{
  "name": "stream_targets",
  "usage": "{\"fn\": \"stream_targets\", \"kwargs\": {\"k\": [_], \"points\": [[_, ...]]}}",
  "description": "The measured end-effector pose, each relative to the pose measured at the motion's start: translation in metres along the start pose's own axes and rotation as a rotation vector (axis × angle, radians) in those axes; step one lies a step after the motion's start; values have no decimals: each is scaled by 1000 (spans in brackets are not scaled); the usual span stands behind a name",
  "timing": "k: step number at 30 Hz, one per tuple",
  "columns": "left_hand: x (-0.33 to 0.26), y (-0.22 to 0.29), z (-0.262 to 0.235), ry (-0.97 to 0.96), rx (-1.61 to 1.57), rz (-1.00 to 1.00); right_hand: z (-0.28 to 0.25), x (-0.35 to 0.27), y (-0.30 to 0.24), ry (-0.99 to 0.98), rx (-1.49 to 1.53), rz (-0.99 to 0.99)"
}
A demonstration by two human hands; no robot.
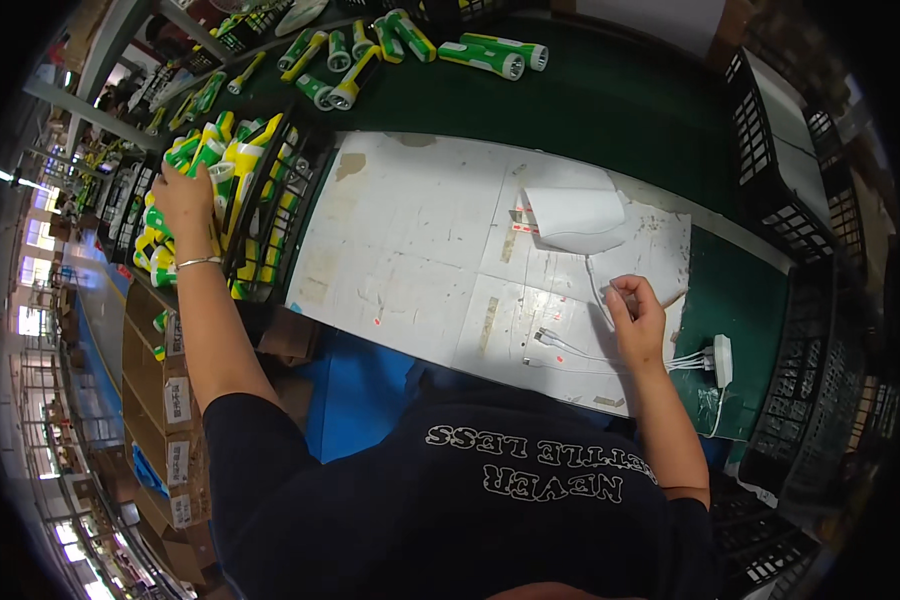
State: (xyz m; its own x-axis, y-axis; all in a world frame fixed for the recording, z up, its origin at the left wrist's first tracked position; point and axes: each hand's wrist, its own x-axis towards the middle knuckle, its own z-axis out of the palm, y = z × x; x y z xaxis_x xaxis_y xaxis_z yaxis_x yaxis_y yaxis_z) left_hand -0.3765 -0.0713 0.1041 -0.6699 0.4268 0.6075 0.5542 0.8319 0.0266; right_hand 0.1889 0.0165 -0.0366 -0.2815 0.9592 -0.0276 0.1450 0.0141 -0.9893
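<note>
heaped flashlights [222, 182] partly hidden, distant shelves [45, 400] blurred

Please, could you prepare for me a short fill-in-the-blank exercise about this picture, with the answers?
1. The left hand is at a black crate full of green-and-yellow ____.
2. Beside the right hand runs a thin ____ cable.
3. The charger block rests on a ____ surface.

Missing words: flashlights; white; green.

Right side: black lattice crate [755, 135], pale flat piece [778, 95] inside. More dark crates [815, 380] stacked toward lower right. Lower left: brown cardboard cartons [150, 385], white labels [178, 400] on their sides. Beyond them, blue aisle floor [100, 335]. Far left: bright windows [40, 235], one glowing tube lamp [15, 178]. Pale metal frame [100, 115] slants across upper left.
</note>
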Motion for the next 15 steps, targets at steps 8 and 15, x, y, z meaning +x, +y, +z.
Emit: {"fn": "stream_targets", "kwargs": {"k": [8,15], "points": [[-41,257,82,-216,-493,738,6,-8,0,31,-256,-193],[-62,390,121,-484,-174,835,5,-5,-3,19,-286,-159]]}}
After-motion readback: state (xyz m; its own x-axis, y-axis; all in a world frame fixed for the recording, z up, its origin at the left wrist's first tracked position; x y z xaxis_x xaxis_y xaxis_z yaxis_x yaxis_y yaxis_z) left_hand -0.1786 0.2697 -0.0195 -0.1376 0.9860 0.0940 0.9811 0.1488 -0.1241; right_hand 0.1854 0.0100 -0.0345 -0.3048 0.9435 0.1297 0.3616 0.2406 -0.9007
